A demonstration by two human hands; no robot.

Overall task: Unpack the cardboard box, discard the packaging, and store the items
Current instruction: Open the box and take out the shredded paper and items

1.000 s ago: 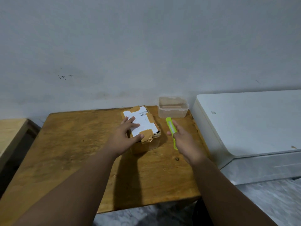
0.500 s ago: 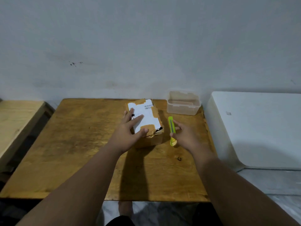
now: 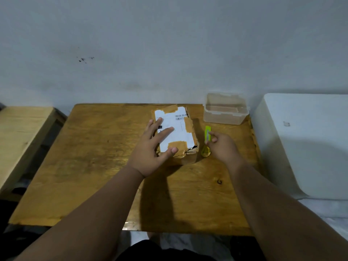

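Note:
A taped cardboard box (image 3: pixel 185 129) with a white shipping label lies on the wooden table (image 3: pixel 98 159), toward the back. My left hand (image 3: pixel 152 149) rests flat on the box's top, fingers spread, thumb near the torn front edge. A lime-green utility knife (image 3: pixel 206 134) sits just right of the box, its lower end on the table. The fingertips of my right hand (image 3: pixel 222 147) pinch the knife at its middle. What is inside the box is hidden.
A clear, empty plastic container (image 3: pixel 225 110) stands at the table's back right corner. A white appliance-like case (image 3: pixel 305 144) sits right of the table, a lighter wooden surface (image 3: pixel 20 132) to the left. A wall rises right behind.
My right hand has brought the knife down beside the box, with its end on the table. My left hand stays on the box. The camera has tilted down and shifted.

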